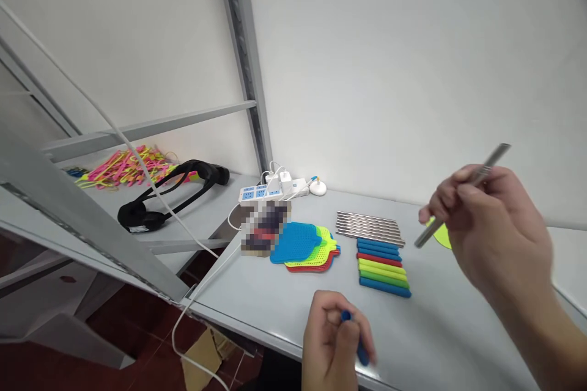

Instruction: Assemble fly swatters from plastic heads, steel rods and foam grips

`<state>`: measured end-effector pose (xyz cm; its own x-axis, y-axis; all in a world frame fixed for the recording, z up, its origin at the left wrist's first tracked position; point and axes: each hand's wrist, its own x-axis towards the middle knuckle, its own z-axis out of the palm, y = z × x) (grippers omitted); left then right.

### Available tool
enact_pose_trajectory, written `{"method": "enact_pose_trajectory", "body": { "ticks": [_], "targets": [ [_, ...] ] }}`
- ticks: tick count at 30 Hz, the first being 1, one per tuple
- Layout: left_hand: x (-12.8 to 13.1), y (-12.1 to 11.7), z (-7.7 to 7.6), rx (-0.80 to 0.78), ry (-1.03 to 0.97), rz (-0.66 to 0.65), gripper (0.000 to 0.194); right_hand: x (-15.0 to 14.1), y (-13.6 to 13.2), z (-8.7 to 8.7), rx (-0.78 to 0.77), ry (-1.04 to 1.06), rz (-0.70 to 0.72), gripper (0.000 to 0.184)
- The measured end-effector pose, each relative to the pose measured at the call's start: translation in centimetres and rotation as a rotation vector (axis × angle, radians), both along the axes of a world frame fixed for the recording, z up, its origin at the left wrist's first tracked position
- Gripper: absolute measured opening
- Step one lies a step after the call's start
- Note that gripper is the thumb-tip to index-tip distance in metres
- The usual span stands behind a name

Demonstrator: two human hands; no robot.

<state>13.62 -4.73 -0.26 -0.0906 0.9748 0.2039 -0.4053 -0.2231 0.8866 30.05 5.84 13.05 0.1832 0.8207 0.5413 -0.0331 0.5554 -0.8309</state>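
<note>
My right hand [498, 220] is raised at the right, its fingers closed around a slim silver metal tube [498, 154] that slants up to the right. Low in the middle, my left hand [332, 336] grips a short blue tube [362, 354], with its hollow end showing between thumb and fingers. Beyond the hands, a row of several coloured tubes [383, 270] in blue, red, yellow and green lies on the table. Several silver metal tubes [369, 227] lie side by side behind them. Left of these is a stack of perforated plastic fly swatter heads [296, 243], blue on top.
A pixelated flat object [263, 229] lies beside the swatter heads. Behind it are a power strip [257, 193] with plugs and a round white device [317, 187]. A white cable crosses the grey frame post at left. A black headset [183, 195] and pink-yellow pieces [131, 166] sit on the left surface.
</note>
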Motion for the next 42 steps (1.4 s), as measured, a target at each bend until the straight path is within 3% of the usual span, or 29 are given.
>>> {"method": "enact_pose_trajectory", "body": {
  "ticks": [3,8,14,21,26,29,32,35,38,42],
  "targets": [
    [-0.1,-1.4,0.5,-0.062,0.157,-0.057,0.042,-0.9,-5.1,1.0,-0.118,0.271,0.200,0.011],
    [-1.1,-3.1,2.6,0.122,0.607,-0.116,0.034,-2.6,-10.6,1.1,-0.211,0.529,0.284,0.022],
    [-1.8,-4.4,4.0,0.225,0.835,-0.227,0.022,-4.0,-13.2,-0.1,-0.191,0.689,0.279,0.032],
    [-0.7,-5.4,4.8,0.297,0.962,-0.278,0.024,-3.6,-15.1,-1.0,-0.217,0.726,0.313,0.035],
    [0.2,-5.3,4.7,0.265,0.938,-0.263,0.022,-3.4,-15.5,-2.0,-0.158,0.686,0.314,0.037],
    [0.8,-4.5,4.8,0.224,0.909,-0.245,0.023,-3.2,-14.6,-2.7,-0.213,0.616,0.369,0.038],
    [1.8,-3.4,5.1,0.193,0.783,-0.252,0.021,-2.7,-13.6,-3.1,-0.277,0.366,0.381,0.039],
    [2.9,-2.2,5.3,0.195,0.631,-0.269,0.026,-2.2,-12.8,-3.2,-0.262,0.140,0.298,0.028],
    [4.1,-1.0,4.7,0.185,0.538,-0.280,0.028,-2.2,-11.9,-3.4,-0.235,0.226,0.242,0.026],
    [5.6,0.2,3.1,0.157,0.453,-0.271,0.030,-3.1,-10.1,-4.6,-0.192,0.255,0.101,0.044]
  ]
}}
